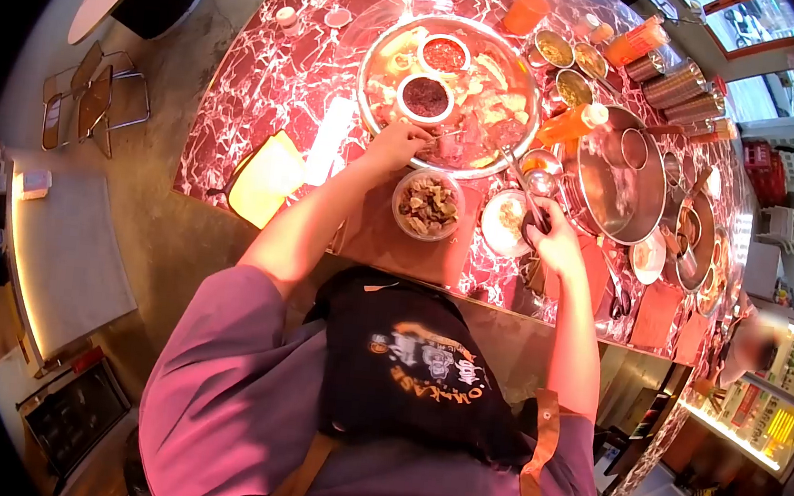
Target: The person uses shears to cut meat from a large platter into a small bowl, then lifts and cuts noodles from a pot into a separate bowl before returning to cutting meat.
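Note:
My left hand [397, 146] is at the near rim of a large round metal platter [365, 101], its fingers pinched together. What they hold, if anything, is too small to make out. My right hand [555, 239] grips what look like black-handled scissors [521, 177], their metal end reaching the platter's right rim. Pieces of food [492, 109] lie on the platter around a bowl of red sauce [445, 55] and a bowl of dark sauce [426, 98]. Close below my left hand stands a clear tub of chopped brown-green food [428, 205]. A white bowl [510, 224] sits left of my right hand.
A large steel pot [619, 174] stands to the right, with an orange bottle [573, 123] beside it. Small metal bowls [555, 48] and upright containers [670, 88] fill the far right. A yellow cloth [268, 181] lies at left. Another person [753, 344] is at far right.

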{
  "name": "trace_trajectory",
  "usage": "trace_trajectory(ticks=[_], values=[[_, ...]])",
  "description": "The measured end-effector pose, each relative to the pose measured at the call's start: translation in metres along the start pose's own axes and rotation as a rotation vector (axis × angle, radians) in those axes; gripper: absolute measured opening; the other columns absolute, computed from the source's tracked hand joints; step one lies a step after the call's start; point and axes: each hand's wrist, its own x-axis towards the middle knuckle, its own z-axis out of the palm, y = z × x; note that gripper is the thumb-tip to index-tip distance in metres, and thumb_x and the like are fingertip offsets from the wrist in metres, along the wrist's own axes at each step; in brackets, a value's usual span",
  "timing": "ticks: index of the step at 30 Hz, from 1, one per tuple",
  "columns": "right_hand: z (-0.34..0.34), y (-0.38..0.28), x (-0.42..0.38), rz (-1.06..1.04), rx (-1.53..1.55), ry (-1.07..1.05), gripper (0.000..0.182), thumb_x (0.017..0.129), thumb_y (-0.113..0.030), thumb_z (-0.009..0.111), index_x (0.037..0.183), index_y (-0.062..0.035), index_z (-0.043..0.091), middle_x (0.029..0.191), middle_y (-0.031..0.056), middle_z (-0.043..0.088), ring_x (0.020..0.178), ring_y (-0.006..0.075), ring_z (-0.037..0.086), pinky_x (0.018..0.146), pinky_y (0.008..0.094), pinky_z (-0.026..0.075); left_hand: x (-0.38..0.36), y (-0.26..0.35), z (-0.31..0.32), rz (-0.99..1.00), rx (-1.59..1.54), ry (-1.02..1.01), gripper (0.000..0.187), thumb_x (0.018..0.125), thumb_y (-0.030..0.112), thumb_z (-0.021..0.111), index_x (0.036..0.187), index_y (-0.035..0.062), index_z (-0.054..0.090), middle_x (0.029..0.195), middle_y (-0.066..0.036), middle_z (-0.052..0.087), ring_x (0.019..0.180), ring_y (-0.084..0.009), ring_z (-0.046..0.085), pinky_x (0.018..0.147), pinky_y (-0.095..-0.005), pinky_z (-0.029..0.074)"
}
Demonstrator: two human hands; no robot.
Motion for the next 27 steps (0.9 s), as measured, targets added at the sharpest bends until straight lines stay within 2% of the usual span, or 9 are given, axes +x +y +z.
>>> trace_trajectory(ticks=[3,7,10,14,19,20,22,24,27], values=[[0.002,-0.002,-0.022,0.064,-0.042,0.039,0.065,0.078,-0.025,0.074,0.136,-0.0097,0.051,0.116,0.0236,0.067,0.11,0.0374,0.065,0.095,0.0406,0.049,-0.027,0.032,-0.007,-0.226,-0.457,-0.027,0.022,0.094,0.008,0.061,0.11,-0.0018,0.073,0.101,-0.005,0.07,0.091,-0.0154,0.065,0.077,-0.0306,0.053],[0.009,-0.002,-0.034,-0.006,-0.022,0.131,0.069,0.076,-0.027,0.074,0.137,-0.0084,0.049,0.122,0.0258,0.064,0.115,0.0395,0.062,0.097,0.0439,0.048,-0.03,0.027,-0.008,-0.114,-0.329,-0.015,0.023,0.094,0.009,0.063,0.112,-0.002,0.072,0.103,-0.008,0.072,0.091,-0.0169,0.067,0.079,-0.0321,0.054],[0.004,-0.013,-0.052,-0.089,-0.146,0.19,0.072,0.074,-0.029,0.073,0.138,-0.0104,0.045,0.125,0.0259,0.062,0.119,0.0416,0.058,0.098,0.0473,0.048,-0.059,0.065,0.006,0.168,0.423,0.125,0.026,0.093,0.013,0.062,0.116,0.0083,0.073,0.103,-0.015,0.075,0.094,-0.0218,0.073,0.082,-0.033,0.055],[-0.003,0.008,-0.078,-0.088,-0.212,0.229,0.071,0.075,-0.029,0.073,0.139,-0.0132,0.045,0.116,0.0204,0.065,0.112,0.0391,0.062,0.092,0.0473,0.05,-0.104,0.076,0.056,0.553,0.497,0.158,0.02,0.092,0.022,0.062,0.104,0.0132,0.075,0.096,-0.01,0.073,0.09,-0.0316,0.07,0.076,-0.0411,0.055],[-0.003,0.073,-0.101,0.037,0.012,0.052,0.059,0.077,-0.017,0.072,0.132,-0.0152,0.054,0.091,0.0145,0.069,0.088,0.0355,0.069,0.077,0.0409,0.053,-0.14,0.048,0.114,0.527,0.456,0.155,0.019,0.09,0.019,0.061,0.102,0.015,0.075,0.087,-0.011,0.071,0.077,-0.033,0.069,0.067,-0.0446,0.055],[0.008,0.109,-0.1,-0.142,0.02,0.115,0.052,0.08,-0.01,0.069,0.13,-0.0107,0.057,0.088,0.0121,0.07,0.081,0.0265,0.071,0.073,0.035,0.054,-0.149,0.052,0.119,0.426,0.561,0.121,0.02,0.09,0.017,0.061,0.104,0.0142,0.075,0.09,-0.011,0.071,0.08,-0.0327,0.069,0.069,-0.0434,0.054],[0.0,0.13,-0.105,-0.038,0.139,-0.023,0.052,0.082,-0.008,0.068,0.132,-0.0085,0.056,0.091,0.0106,0.071,0.083,0.021,0.07,0.073,0.0327,0.053,-0.161,0.062,0.127,0.259,0.763,0.091,0.019,0.091,0.017,0.061,0.103,0.0153,0.075,0.089,-0.01,0.072,0.082,-0.0315,0.07,0.069,-0.0412,0.055],[-0.008,0.147,-0.103,0.006,0.315,-0.153,0.052,0.085,-0.002,0.063,0.136,-0.0027,0.053,0.095,0.0074,0.071,0.086,0.0109,0.068,0.074,0.0264,0.052,-0.166,0.061,0.135,0.395,0.809,0.171,0.016,0.089,0.017,0.063,0.099,0.0166,0.075,0.084,-0.008,0.071,0.077,-0.0287,0.07,0.066,-0.0392,0.055],[-0.032,0.15,-0.102,0.023,0.393,-0.283,0.055,0.086,0.008,0.058,0.14,-0.0005,0.051,0.101,0.0085,0.068,0.09,0.0124,0.068,0.075,0.0242,0.05,-0.171,0.058,0.143,0.427,0.832,0.208,0.015,0.088,0.015,0.066,0.099,0.0159,0.075,0.082,-0.007,0.07,0.074,-0.0277,0.069,0.064,-0.0374,0.055]])
